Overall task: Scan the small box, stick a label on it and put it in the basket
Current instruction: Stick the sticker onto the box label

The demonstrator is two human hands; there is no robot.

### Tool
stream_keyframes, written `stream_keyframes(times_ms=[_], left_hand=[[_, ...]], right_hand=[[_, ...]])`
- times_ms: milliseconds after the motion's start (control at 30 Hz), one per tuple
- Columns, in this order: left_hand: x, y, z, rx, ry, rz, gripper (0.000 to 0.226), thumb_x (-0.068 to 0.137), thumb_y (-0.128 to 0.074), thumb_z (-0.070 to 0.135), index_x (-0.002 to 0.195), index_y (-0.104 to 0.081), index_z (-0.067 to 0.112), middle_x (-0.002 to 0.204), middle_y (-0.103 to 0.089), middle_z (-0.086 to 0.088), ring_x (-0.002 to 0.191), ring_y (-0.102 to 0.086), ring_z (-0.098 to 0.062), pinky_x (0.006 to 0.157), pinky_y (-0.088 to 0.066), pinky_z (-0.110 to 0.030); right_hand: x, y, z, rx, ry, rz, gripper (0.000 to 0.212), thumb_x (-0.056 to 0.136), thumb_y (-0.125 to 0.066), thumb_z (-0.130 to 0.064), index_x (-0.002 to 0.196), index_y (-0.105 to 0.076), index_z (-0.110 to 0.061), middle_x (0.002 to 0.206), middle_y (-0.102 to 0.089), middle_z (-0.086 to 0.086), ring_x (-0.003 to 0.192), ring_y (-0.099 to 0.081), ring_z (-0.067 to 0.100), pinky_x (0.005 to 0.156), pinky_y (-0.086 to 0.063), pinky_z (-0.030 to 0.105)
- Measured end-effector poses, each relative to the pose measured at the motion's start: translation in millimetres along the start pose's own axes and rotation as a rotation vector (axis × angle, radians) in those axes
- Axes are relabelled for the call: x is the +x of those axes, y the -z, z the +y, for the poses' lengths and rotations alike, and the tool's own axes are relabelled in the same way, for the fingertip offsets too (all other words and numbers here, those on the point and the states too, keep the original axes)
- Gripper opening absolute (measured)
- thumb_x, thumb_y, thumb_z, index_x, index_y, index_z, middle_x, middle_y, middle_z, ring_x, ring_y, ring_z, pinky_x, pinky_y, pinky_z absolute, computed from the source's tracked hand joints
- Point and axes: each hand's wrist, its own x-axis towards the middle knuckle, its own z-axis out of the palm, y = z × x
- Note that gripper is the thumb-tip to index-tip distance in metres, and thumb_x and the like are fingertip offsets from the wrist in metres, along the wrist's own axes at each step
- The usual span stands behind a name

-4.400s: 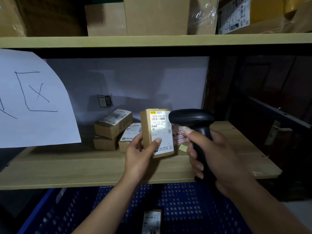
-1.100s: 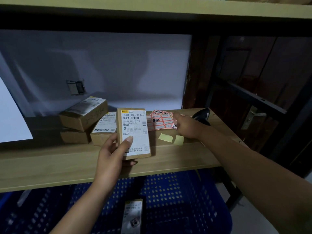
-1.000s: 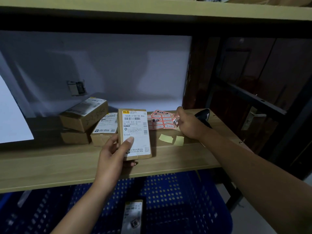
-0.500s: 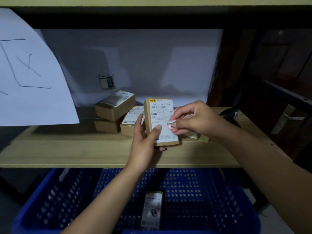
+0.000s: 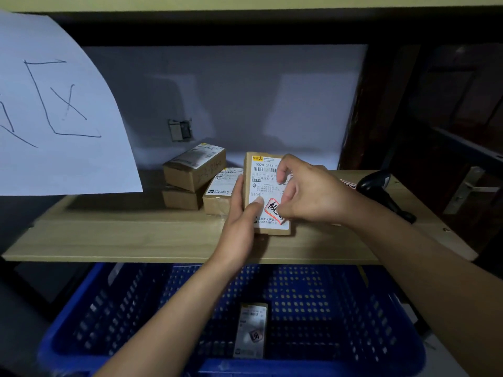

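My left hand (image 5: 242,221) grips a small cardboard box (image 5: 262,175) upright above the wooden shelf (image 5: 136,235), its white shipping label facing me. A red-bordered sticker (image 5: 273,209) lies on the lower part of that label. My right hand (image 5: 307,191) rests on the box's right side, its thumb and fingers pressing at the sticker's edge. The black barcode scanner (image 5: 381,190) lies on the shelf to the right. Below the shelf stands the blue perforated basket (image 5: 340,308).
Three more small boxes (image 5: 194,170) are piled on the shelf behind my left hand. One labelled box (image 5: 251,330) lies in the basket. A sticker sheet (image 5: 348,184) peeks out behind my right wrist. A white paper sign (image 5: 54,110) hangs at upper left.
My right hand left the sticker sheet, carried a red sticker to the box and now presses it onto the label. The scanner, held earlier, lies on the shelf.
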Motion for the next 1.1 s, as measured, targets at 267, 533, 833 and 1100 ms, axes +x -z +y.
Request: stream_keyframes(times_ms=[267, 533, 833, 1100], left_hand=[[-5, 2, -1, -0.040, -0.026, -0.003, 0.069, 0.100, -0.065, 0.027, 0.163, -0.037, 0.024, 0.148, -0.068, -0.003, 0.133, -0.066, -0.020, 0.113, -0.052, -0.038], [-7, 4, -5, -0.046, -0.022, 0.027, 0.060, 0.106, -0.059, 0.022, 0.163, -0.038, 0.027, 0.147, -0.068, 0.000, 0.130, -0.068, -0.016, 0.110, -0.054, -0.036], [-9, 4, -4, -0.106, -0.042, 0.072, 0.056, 0.112, -0.047, 0.017, 0.165, -0.031, 0.023, 0.140, -0.068, -0.002, 0.100, -0.076, 0.006, 0.084, -0.060, -0.016], [-8, 3, -7, -0.068, -0.052, 0.134, 0.059, 0.112, -0.046, 0.018, 0.167, -0.026, 0.026, 0.144, -0.065, -0.001, 0.107, -0.069, 0.007, 0.088, -0.058, -0.012]], right_hand=[[-2, -1, -6, 0.036, 0.074, 0.083, 0.042, 0.074, -0.078, -0.008, 0.106, -0.053, -0.020, 0.076, -0.083, -0.004, 0.070, -0.078, 0.008, 0.072, -0.063, 0.034], [-5, -5, 0, 0.168, 0.022, 0.125, 0.042, 0.079, -0.084, -0.008, 0.107, -0.058, -0.024, 0.077, -0.085, -0.009, 0.069, -0.079, 0.002, 0.076, -0.064, 0.032], [-10, -22, 17, 0.549, 0.012, 0.162, 0.053, 0.085, -0.071, 0.011, 0.131, -0.074, -0.015, 0.099, -0.080, 0.008, 0.066, -0.071, 0.006, 0.070, -0.058, 0.013], [-13, -54, 21, 0.746, -0.045, 0.366, 0.012, 0.085, -0.079, 0.006, 0.088, -0.080, -0.006, 0.082, -0.078, 0.007, 0.086, -0.082, 0.034, 0.080, -0.068, 0.041]])
